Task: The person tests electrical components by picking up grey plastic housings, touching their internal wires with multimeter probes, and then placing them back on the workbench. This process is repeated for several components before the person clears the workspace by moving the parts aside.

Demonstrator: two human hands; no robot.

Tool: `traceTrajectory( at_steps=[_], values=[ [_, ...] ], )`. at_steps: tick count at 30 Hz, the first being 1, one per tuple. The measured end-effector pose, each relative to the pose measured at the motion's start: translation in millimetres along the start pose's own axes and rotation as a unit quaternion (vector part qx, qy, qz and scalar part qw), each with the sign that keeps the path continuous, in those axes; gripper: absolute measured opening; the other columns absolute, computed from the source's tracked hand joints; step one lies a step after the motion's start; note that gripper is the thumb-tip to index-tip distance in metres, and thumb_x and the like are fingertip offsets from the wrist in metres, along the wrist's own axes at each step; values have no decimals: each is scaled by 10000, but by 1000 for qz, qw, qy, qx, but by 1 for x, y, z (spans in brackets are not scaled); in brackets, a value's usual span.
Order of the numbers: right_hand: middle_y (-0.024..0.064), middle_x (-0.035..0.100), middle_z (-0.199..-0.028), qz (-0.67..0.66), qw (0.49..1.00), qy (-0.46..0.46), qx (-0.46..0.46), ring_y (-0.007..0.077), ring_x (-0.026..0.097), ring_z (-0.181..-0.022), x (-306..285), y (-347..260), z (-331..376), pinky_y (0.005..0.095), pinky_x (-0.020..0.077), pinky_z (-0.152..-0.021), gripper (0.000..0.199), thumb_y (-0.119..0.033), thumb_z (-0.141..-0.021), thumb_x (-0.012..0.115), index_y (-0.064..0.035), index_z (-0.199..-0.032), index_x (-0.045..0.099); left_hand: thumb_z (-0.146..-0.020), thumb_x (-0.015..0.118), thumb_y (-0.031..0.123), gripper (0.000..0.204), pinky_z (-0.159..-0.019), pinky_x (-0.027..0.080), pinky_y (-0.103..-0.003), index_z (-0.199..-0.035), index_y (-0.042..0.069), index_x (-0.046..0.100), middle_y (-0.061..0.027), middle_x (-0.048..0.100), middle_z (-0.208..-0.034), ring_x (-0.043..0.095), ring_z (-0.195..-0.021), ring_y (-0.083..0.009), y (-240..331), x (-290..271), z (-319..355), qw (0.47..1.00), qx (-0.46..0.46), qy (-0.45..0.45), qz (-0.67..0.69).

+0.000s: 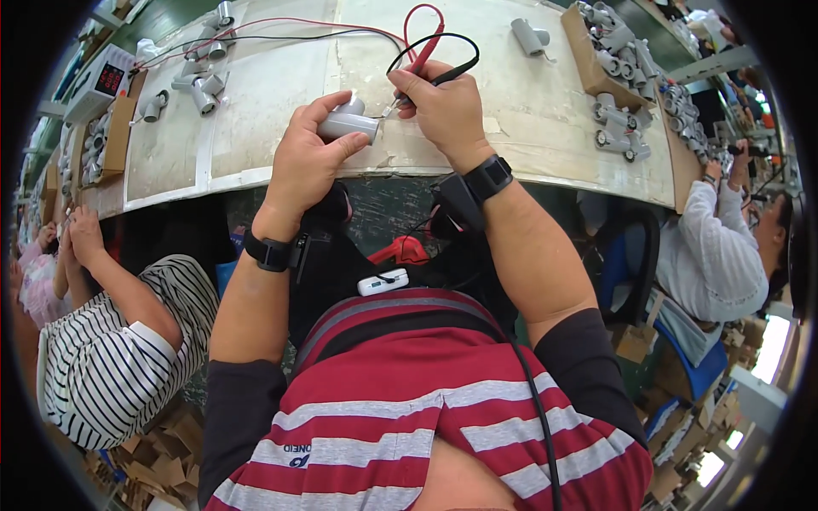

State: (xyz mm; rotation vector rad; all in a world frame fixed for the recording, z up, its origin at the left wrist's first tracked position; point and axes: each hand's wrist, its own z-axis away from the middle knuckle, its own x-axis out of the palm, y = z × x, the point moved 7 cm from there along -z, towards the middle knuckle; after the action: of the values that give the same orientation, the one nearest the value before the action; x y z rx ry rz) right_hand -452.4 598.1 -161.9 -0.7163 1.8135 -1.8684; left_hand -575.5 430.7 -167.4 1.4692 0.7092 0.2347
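My left hand (308,157) is closed around a grey cylindrical plastic part (351,128), which looks like two short tubes joined together. The part is held just above the near edge of the worktable (281,85). In my right hand (445,112) are a red test probe (425,54) and a black test probe (453,73), pinched together. Their tips point down-left at a small pale connector (388,111) by the part's right end. Whether the tips touch the connector is too small to tell.
Red and black leads run left to a white meter (100,85) with a red display. More grey parts (203,92) lie at the left, and one (530,37) lies at the far right. A cardboard box (588,64) of them stands right. Co-workers sit on both sides.
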Motion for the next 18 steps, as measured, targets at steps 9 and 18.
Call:
traceTrajectory(
  at_steps=[9, 18],
  values=[
    [36, 709, -767, 45, 999, -17, 8, 87, 646, -620, 4, 9, 0, 231, 533, -569, 229, -217, -928, 782, 10, -940, 749, -848, 853, 207, 583, -927, 558, -347, -1385, 122, 642, -114, 561, -1148, 659, -1025, -253, 7, 4, 3, 997, 31, 3, -65],
    [23, 692, -730, 74, 997, 0, 14, 75, 623, -578, 4, 12, -5, 229, 519, -553, 216, -217, -924, 782, -2, -918, 754, -841, 855, 189, 589, -926, 560, -351, -1384, 117, 639, -118, 562, -1164, 657, -1031, -248, 8, 6, 0, 997, 35, -1, -65]
  ],
)
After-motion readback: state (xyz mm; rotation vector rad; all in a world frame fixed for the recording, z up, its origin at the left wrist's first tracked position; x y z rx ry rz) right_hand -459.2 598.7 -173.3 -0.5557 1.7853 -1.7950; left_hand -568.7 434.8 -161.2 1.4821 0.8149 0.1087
